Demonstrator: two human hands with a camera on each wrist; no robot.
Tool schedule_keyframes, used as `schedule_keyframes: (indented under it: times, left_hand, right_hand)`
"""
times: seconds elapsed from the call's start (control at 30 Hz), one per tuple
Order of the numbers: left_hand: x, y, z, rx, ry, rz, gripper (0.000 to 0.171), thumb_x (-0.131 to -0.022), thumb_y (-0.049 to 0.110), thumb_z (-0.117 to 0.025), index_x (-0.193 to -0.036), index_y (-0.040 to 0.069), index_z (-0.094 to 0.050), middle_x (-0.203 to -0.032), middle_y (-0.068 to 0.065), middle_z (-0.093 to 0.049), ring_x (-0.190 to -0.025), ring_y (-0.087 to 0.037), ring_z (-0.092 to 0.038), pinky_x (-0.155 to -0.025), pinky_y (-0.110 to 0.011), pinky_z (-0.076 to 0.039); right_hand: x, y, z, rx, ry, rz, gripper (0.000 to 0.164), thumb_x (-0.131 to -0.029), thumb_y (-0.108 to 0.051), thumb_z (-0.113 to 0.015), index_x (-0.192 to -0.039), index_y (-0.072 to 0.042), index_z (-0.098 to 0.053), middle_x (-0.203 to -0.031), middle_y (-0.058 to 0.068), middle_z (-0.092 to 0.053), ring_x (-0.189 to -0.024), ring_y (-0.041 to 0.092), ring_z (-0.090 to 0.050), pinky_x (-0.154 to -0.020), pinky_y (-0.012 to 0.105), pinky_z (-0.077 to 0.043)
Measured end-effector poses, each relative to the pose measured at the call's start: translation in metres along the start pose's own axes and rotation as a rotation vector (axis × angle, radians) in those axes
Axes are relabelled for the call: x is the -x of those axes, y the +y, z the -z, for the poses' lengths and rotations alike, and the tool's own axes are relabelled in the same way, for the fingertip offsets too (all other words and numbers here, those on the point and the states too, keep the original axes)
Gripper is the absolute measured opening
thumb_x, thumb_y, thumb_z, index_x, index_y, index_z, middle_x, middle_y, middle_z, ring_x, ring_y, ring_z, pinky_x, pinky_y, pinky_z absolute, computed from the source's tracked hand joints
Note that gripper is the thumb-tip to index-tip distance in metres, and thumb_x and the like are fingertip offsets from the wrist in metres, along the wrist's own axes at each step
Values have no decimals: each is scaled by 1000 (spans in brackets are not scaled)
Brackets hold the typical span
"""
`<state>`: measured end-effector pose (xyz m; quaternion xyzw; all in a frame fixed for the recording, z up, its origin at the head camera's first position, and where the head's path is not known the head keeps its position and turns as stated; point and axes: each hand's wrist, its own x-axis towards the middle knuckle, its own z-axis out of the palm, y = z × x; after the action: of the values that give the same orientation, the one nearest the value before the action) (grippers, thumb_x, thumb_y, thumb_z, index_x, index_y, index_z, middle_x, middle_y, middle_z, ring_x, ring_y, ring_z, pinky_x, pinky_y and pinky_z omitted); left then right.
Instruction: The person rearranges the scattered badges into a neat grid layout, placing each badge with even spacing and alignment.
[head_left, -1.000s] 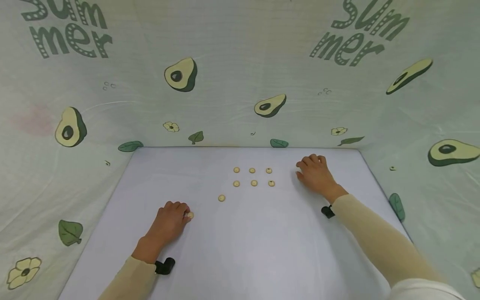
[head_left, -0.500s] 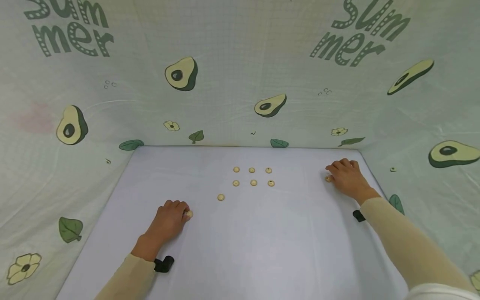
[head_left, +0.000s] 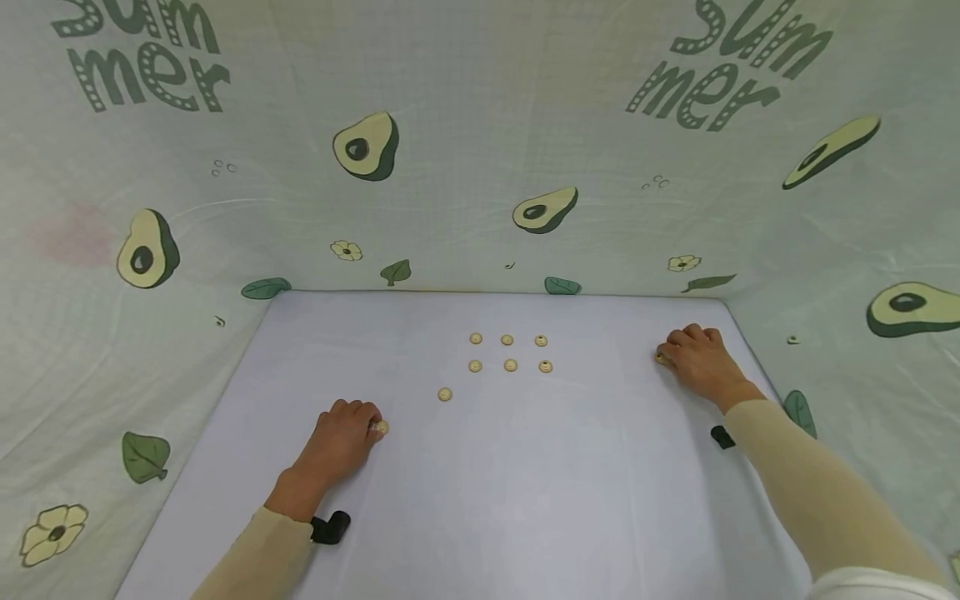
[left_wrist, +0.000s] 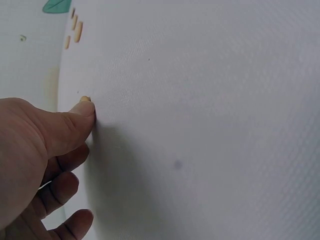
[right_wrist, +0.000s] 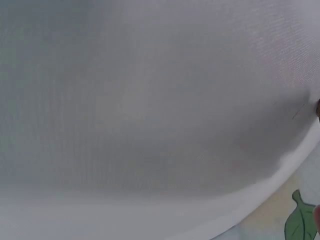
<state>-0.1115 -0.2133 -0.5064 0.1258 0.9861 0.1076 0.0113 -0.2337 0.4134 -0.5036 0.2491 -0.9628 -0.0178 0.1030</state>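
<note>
My left hand (head_left: 341,442) rests at the left of the white table, pinching a small round tan button (head_left: 381,427) between thumb and fingers. In the left wrist view the thumb (left_wrist: 70,125) covers most of that button (left_wrist: 85,98), and only its edge shows. At the far right, my right hand (head_left: 701,362) has its fingertips on another tan button (head_left: 660,358), mostly hidden by the fingers. The right wrist view catches only a sliver of that hand at its right edge. Between the hands, a single button (head_left: 445,394) lies nearer the left one.
Two short rows of buttons (head_left: 511,365) lie at the middle back of the white tabletop (head_left: 525,500). The same buttons (left_wrist: 78,31) look like thin slivers in the left wrist view. A cloth (head_left: 450,125) with avocado prints rises behind the table and along its sides.
My right hand has moved right, away from the rows, to a button near the table's right side, and its fingers now cover more of that button. The left hand has stayed put.
</note>
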Motion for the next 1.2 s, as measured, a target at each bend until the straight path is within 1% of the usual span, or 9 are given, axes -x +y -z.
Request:
schedule_keyframes:
  times: [0.1, 0.2, 0.33, 0.4, 0.67, 0.9, 1.03, 1.1, 1.2]
  left_hand:
    - [-1, 0, 0, 0, 5, -1, 18, -95, 20, -80, -106, 11, -69, -93, -1, -66, -93, -26, -57, -76, -47, -49]
    - [-1, 0, 0, 4, 8, 3, 18, -95, 20, -80, -105, 11, -69, -92, -1, -65, -93, -26, -57, -76, -47, -49]
    - [0, 1, 0, -1, 11, -1, 18, -95, 20, -79, -106, 10, -69, -92, -1, -65, -93, -26, -57, -77, -47, -50]
    - [0, 1, 1, -2, 13, -1, 18, -96, 20, -79, -106, 10, -69, -92, -1, -65, -93, -26, -57, -77, -47, -49]
    - [0, -1, -1, 6, -1, 10, 17, -96, 20, -78, -106, 11, -68, -92, 0, -65, -95, -26, -56, -77, -47, -49]
    - [-1, 0, -1, 1, -5, 13, 17, -96, 21, -78, -107, 11, -68, -93, -1, -65, -95, -27, -56, -78, -48, -49]
    - [-1, 0, -1, -1, -2, 15, 18, -96, 21, -78, -107, 11, -69, -92, -1, -65, -94, -26, -56, -78, -47, -49]
    - [-1, 0, -1, 1, -2, 14, 18, -96, 21, -78, -107, 10, -69, -93, -1, -65, -94, -26, -56, -78, -47, -49]
    - [-1, -1, -2, 0, -1, 11, 18, -96, 21, -79, -107, 11, -68, -93, -1, -66, -94, -26, -57, -77, -47, -49]
  right_hand:
    - [0, 1, -3, -8, -8, -30, 14, -98, -17, -74, -108, -6, -73, -107, 12, -66, -109, 40, -53, -94, 66, -39]
    - [-1, -1, -2, -22, -57, -94, 24, -102, -25, -70, -113, -4, -72, -113, 15, -65, -114, 42, -51, -97, 66, -38]
    - [-1, -5, -1, -31, -102, -176, 30, -103, -25, -68, -122, -2, -68, -123, 19, -62, -121, 45, -48, -102, 68, -35]
    - [-2, -6, -2, -45, -96, -194, 30, -102, -23, -69, -123, -1, -68, -123, 21, -62, -121, 46, -47, -102, 69, -34]
    - [-6, -16, -2, -79, -138, -218, 28, -106, -25, -63, -121, -4, -72, -121, 18, -65, -118, 44, -49, -100, 69, -33]
    - [-5, -15, 0, -69, -121, -197, 27, -103, -22, -69, -123, -4, -71, -123, 17, -64, -121, 43, -48, -103, 68, -33]
    - [-7, -12, 0, -78, -132, -178, 25, -103, -22, -68, -121, -7, -74, -122, 16, -67, -122, 43, -49, -102, 69, -34]
    - [-9, -11, 0, -101, -153, -190, 24, -104, -22, -67, -121, -8, -75, -122, 15, -68, -122, 42, -50, -101, 69, -34]
    - [-11, -9, 1, -179, -193, -223, 24, -104, -22, -67, -121, -7, -76, -122, 17, -68, -123, 44, -50, -100, 69, -34]
